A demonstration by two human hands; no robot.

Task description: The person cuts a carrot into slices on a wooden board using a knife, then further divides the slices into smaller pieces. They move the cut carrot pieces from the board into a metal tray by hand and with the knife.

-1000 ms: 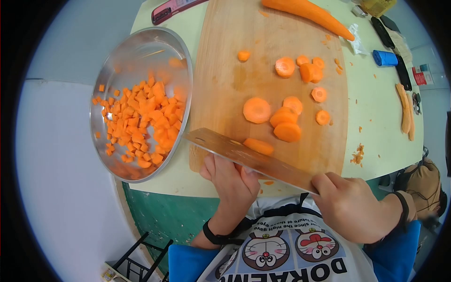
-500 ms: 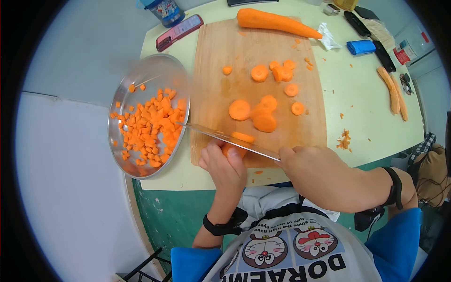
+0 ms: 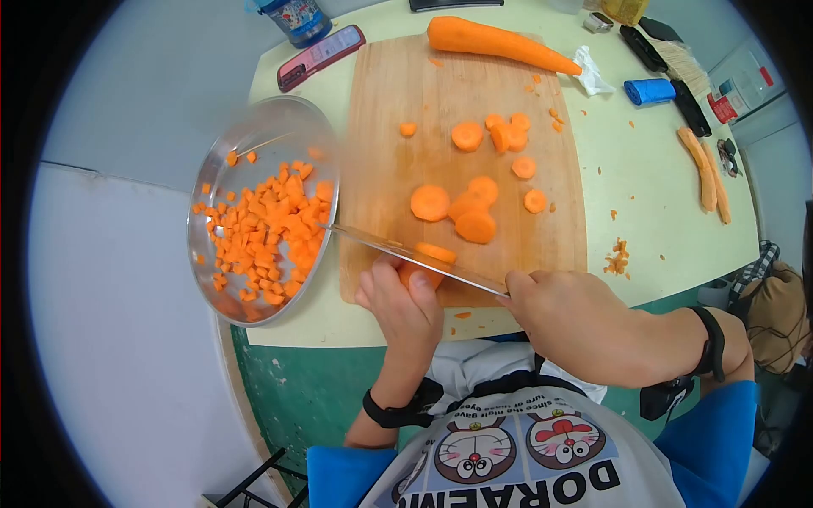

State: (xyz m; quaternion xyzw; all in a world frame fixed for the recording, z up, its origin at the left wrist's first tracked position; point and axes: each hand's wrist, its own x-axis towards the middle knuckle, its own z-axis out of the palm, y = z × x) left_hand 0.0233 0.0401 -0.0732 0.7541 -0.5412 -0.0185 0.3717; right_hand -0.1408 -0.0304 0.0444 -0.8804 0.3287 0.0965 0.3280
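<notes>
Near the front edge of the wooden cutting board (image 3: 385, 127), my left hand (image 3: 401, 303) holds a thick carrot piece (image 3: 418, 276), fingers wrapped round it. My right hand (image 3: 584, 322) is closed on the handle of a knife (image 3: 415, 256). The blade crosses the carrot piece and points left, its tip by the rim of the metal bowl (image 3: 335, 182). A cut slice (image 3: 436, 251) stands just behind the blade. Several carrot slices (image 3: 430, 203) lie on the board. Diced carrot (image 3: 258, 229) fills part of the bowl.
A whole peeled carrot (image 3: 500, 44) lies across the board's far end. Beyond the bowl are a phone (image 3: 322, 57) and a blue container (image 3: 296, 21). At the right are a blue roll (image 3: 649, 91), thin carrot pieces (image 3: 705, 173), a plastic bottle (image 3: 733, 95) and peel scraps (image 3: 618, 258).
The view has shifted slightly. Both hands, the knife and the carrot piece keep nearly the same places on the board.
</notes>
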